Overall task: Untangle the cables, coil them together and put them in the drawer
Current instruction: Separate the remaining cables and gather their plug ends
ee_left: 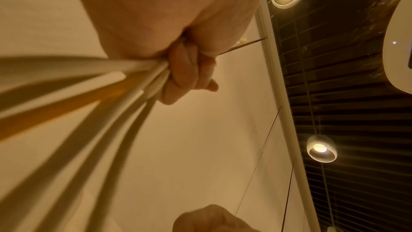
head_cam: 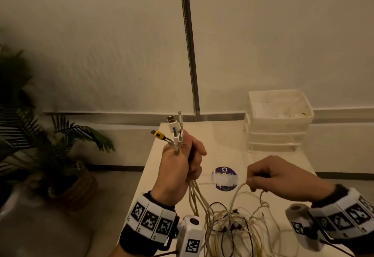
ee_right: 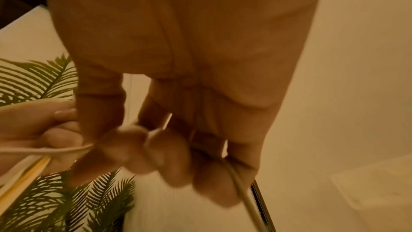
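Head view alone shows plugs [head_cam: 174, 130] fanning above the left hand [head_cam: 180, 167], fisted round smooth white cables [head_cam: 222, 216]; right hand [head_cam: 279, 177] pinches one thin strand.

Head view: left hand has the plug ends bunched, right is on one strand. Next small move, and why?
Probably draw the thin white cable, pinched by the right hand, sideways out of the tangled pile of white and black cables on the white table. The left hand already grips the connector ends, and the pile below remains knotted.
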`<state>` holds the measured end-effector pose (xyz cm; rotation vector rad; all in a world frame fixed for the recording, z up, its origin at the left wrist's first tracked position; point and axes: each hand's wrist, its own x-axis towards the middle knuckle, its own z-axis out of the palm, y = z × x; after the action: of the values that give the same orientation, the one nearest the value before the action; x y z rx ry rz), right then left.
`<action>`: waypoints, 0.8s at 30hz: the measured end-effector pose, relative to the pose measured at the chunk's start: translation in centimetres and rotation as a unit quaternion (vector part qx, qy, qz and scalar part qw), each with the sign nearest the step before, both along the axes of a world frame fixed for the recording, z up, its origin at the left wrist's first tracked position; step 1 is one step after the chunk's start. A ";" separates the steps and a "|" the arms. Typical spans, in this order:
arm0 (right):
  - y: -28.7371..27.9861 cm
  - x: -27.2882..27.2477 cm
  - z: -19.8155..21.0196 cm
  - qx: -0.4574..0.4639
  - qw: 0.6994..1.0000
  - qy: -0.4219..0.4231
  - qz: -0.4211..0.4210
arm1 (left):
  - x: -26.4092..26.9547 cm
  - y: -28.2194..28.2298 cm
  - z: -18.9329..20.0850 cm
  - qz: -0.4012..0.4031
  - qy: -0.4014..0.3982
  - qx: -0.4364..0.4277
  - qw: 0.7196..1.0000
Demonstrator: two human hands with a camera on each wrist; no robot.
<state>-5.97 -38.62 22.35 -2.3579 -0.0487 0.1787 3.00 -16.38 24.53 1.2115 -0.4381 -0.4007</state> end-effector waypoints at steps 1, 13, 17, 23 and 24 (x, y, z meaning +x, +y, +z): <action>0.0 -0.1 -0.1 0.001 1.000 0.022 0.015 | 0.0 -0.1 0.0 -0.011 0.007 -0.001 1.000; 1.7 0.5 2.1 0.015 0.993 -0.112 -0.011 | -1.8 -2.7 -0.7 -0.102 -0.084 0.158 0.978; 1.7 0.8 1.9 -0.001 0.989 -0.143 -0.043 | -1.7 -3.3 -1.8 -0.079 -0.113 0.210 0.968; 1.2 0.4 1.0 0.066 0.992 -0.096 -0.037 | 0.2 -2.5 -1.5 0.049 -0.114 0.160 0.979; 1.0 0.4 0.7 0.079 0.992 -0.089 -0.041 | 0.8 -2.1 -1.4 0.079 -0.108 0.146 0.980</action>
<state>-5.54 -37.62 23.02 -2.2077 -0.0499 -0.0741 3.84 -18.47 23.12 1.5731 -0.4762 -0.2004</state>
